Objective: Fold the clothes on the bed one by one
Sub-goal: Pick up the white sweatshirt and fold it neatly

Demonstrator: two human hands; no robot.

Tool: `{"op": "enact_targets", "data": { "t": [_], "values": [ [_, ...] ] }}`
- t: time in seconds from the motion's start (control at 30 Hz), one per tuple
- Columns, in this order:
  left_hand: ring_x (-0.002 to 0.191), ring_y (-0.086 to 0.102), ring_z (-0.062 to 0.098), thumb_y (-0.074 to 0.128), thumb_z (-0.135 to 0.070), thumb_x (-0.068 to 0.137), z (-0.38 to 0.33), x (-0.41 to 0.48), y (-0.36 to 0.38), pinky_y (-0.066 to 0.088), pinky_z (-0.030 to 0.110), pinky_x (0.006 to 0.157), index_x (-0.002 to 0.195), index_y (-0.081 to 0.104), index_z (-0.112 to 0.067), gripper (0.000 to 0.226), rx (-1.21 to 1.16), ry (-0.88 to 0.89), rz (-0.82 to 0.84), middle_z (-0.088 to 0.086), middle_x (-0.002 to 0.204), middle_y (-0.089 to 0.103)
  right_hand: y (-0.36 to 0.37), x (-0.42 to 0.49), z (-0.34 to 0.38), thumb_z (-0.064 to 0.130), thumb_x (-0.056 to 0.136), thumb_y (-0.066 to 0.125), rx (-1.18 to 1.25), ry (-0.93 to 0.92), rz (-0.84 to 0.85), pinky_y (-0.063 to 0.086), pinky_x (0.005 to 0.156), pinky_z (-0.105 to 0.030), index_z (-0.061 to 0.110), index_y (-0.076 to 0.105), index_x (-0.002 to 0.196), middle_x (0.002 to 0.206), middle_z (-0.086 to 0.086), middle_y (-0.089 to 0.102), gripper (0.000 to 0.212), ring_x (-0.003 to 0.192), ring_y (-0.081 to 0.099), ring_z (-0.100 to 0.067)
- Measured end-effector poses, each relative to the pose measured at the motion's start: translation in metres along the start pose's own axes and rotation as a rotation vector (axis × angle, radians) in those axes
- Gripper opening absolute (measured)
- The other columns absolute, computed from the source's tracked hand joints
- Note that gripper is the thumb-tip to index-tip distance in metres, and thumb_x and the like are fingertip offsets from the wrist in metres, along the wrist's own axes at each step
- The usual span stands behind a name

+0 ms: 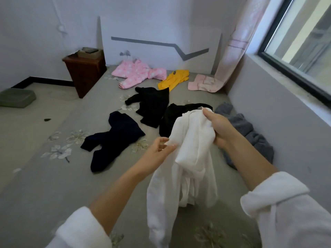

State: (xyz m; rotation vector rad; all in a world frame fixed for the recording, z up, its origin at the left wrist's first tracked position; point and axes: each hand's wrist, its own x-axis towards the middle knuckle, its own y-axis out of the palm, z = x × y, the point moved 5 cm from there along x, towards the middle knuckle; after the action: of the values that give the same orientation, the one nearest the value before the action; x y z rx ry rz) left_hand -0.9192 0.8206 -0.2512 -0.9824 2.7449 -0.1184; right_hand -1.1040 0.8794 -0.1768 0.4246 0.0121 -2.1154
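Bedroom, pale walls, window (pixel 302 34) along the right side with a pink curtain (pixel 238 40) hanging at its far end.

- Bed (pixel 53 190): grey sheet with a pale flower print, fills most of the view; white headboard (pixel 143 31) with a grey zigzag stripe at the far end.
- White garment (pixel 189 169): held up over the near right part of the bed, bunched at the top, the rest hanging down in loose folds.
- Right hand (pixel 219 129): clenched around the bunched top of the white garment; white sleeve pushed up the forearm.
- Left hand (pixel 159 149): released, palm turned up, fingers loosely spread, fingertips at the left edge of the white garment; no grasp visible.
- Navy garment (pixel 114 138): spread flat, left of centre.
- Black top (pixel 152 104): spread at mid-bed.
- Black piece (pixel 168 122): just right of the black top, partly hidden behind the white garment.
- Grey garment (pixel 250 135): crumpled along the right wall, behind the right forearm.
- Pink padded suit (pixel 138 74): near the headboard.
- Yellow garment (pixel 174 79): just right of the pink padded suit.
- Pale pink cloth (pixel 202 84): at the foot of the curtain.
- Nightstand (pixel 86 74): dark wood, left of the headboard, a box (pixel 89 51) on top.
- Green basin (pixel 17 97): on the floor, far left.
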Motion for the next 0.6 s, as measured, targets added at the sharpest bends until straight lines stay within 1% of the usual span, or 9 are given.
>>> {"op": "enact_targets", "data": {
  "t": [0.07, 0.13, 0.2, 0.3, 0.37, 0.4, 0.47, 0.53, 0.6],
  "values": [
    [0.106, 0.054, -0.007, 0.063, -0.064, 0.076, -0.007, 0.006, 0.005, 0.048, 0.019, 0.084, 0.132, 0.039, -0.037, 0.066, 0.049, 0.056, -0.055, -0.023, 0.121, 0.052, -0.002, -0.004, -0.003, 0.035, 0.101, 0.043, 0.052, 0.010, 0.050, 0.055, 0.082, -0.031, 0.009, 0.064, 0.109, 0.104, -0.006, 0.073, 0.034, 0.095, 0.070, -0.016],
    [0.096, 0.058, -0.010, 0.059, -0.056, 0.085, -0.017, 0.014, 0.011, 0.051, 0.017, 0.074, 0.119, 0.050, -0.036, 0.040, 0.107, 0.110, -0.083, -0.022, 0.109, 0.059, -0.007, -0.008, -0.003, 0.037, 0.100, 0.043, 0.055, 0.017, 0.082, 0.055, 0.082, -0.033, 0.010, 0.064, 0.111, 0.110, -0.008, 0.071, 0.036, 0.102, 0.068, -0.019],
    [0.093, 0.065, 0.010, 0.050, -0.047, 0.095, -0.028, 0.020, 0.008, 0.053, 0.025, 0.074, 0.108, 0.060, -0.030, 0.024, 0.123, 0.132, -0.127, -0.007, 0.101, 0.067, -0.018, -0.012, 0.001, 0.038, 0.100, 0.043, 0.048, 0.019, 0.081, 0.054, 0.083, -0.034, 0.010, 0.062, 0.116, 0.114, -0.009, 0.070, 0.038, 0.106, 0.066, -0.021],
    [0.088, 0.065, 0.007, 0.042, -0.045, 0.099, -0.048, 0.022, -0.020, 0.053, 0.022, 0.072, 0.099, 0.065, -0.040, 0.024, 0.033, 0.173, -0.222, -0.011, 0.093, 0.069, -0.051, -0.016, 0.009, 0.032, 0.101, 0.044, 0.021, 0.000, -0.034, 0.055, 0.077, -0.030, 0.005, 0.060, 0.117, 0.104, -0.007, 0.073, 0.035, 0.097, 0.069, -0.017],
    [0.083, 0.063, -0.002, 0.041, -0.043, 0.100, -0.063, 0.025, -0.039, 0.051, 0.017, 0.073, 0.094, 0.068, -0.041, 0.027, 0.054, 0.225, -0.240, -0.017, 0.088, 0.069, -0.068, -0.018, 0.010, 0.031, 0.100, 0.046, -0.101, -0.008, -0.105, 0.055, 0.069, -0.024, 0.007, 0.064, 0.106, 0.094, -0.004, 0.074, 0.030, 0.084, 0.069, -0.012],
    [0.080, 0.062, -0.003, 0.041, -0.042, 0.100, -0.071, 0.028, -0.044, 0.049, 0.016, 0.072, 0.093, 0.068, -0.038, 0.029, 0.081, 0.248, -0.249, -0.016, 0.085, 0.069, -0.073, -0.018, 0.008, 0.033, 0.099, 0.048, -0.206, -0.009, -0.139, 0.053, 0.072, -0.025, 0.008, 0.065, 0.103, 0.099, -0.006, 0.072, 0.030, 0.086, 0.066, -0.013],
    [0.081, 0.060, 0.005, 0.041, -0.040, 0.100, -0.086, 0.037, -0.049, 0.046, 0.024, 0.074, 0.093, 0.068, -0.025, 0.032, 0.130, 0.276, -0.263, -0.006, 0.087, 0.068, -0.080, -0.014, 0.005, 0.035, 0.097, 0.053, -0.371, -0.033, -0.214, 0.047, 0.079, -0.033, 0.000, 0.066, 0.107, 0.114, -0.019, 0.066, 0.038, 0.091, 0.058, -0.018],
    [0.080, 0.055, 0.015, 0.041, -0.039, 0.100, -0.105, 0.044, -0.049, 0.042, 0.033, 0.075, 0.088, 0.063, -0.011, 0.037, 0.111, 0.288, -0.262, 0.004, 0.084, 0.062, -0.080, -0.011, 0.007, 0.031, 0.095, 0.057, -0.365, -0.090, -0.251, 0.046, 0.078, -0.034, -0.007, 0.062, 0.116, 0.118, -0.025, 0.062, 0.044, 0.092, 0.056, -0.021],
    [0.077, 0.052, 0.015, 0.043, -0.038, 0.099, -0.124, 0.050, -0.051, 0.040, 0.032, 0.072, 0.078, 0.060, -0.016, 0.035, 0.072, 0.291, -0.267, 0.000, 0.078, 0.059, -0.072, -0.010, 0.012, 0.025, 0.094, 0.058, -0.312, -0.145, -0.201, 0.053, 0.076, -0.031, -0.001, 0.061, 0.120, 0.110, -0.011, 0.069, 0.038, 0.098, 0.061, -0.019]
  ]
}}
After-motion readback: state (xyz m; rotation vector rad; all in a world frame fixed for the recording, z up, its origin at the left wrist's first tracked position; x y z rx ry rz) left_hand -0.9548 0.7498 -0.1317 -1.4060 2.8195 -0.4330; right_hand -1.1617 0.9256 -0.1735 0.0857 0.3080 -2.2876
